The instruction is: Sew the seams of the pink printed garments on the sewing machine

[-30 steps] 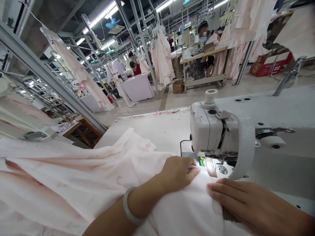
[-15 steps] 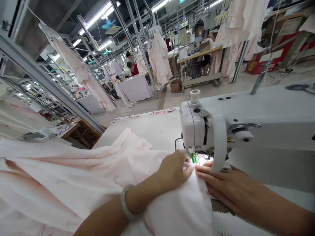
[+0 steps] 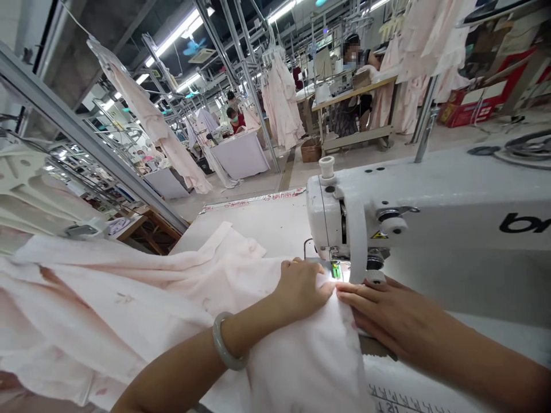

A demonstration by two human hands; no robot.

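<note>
Pale pink printed fabric (image 3: 181,310) spreads over the sewing table and hangs off to the left. My left hand (image 3: 301,287), below a bangle on the wrist, pinches a fold of it just left of the needle area. Beside it, my right hand (image 3: 379,307) lies with fingers stretched out, the fingertips pressing the fabric edge in front of the green presser foot (image 3: 336,271). A white sewing machine (image 3: 422,201) stands over the work, its lamp lighting the spot. The needle itself is too small to make out.
A ruler scale (image 3: 400,398) runs along the table's near edge. White plastic hangers (image 3: 26,178) stand at the left. Beyond the table hang pink garments (image 3: 282,103), and a co-worker (image 3: 353,63) sits at another machine. A red box (image 3: 469,106) lies on the floor.
The view has shifted slightly, so the machine appears further left and more of the ruler shows. Both hands keep their place at the presser foot, with little visible change in the fabric.
</note>
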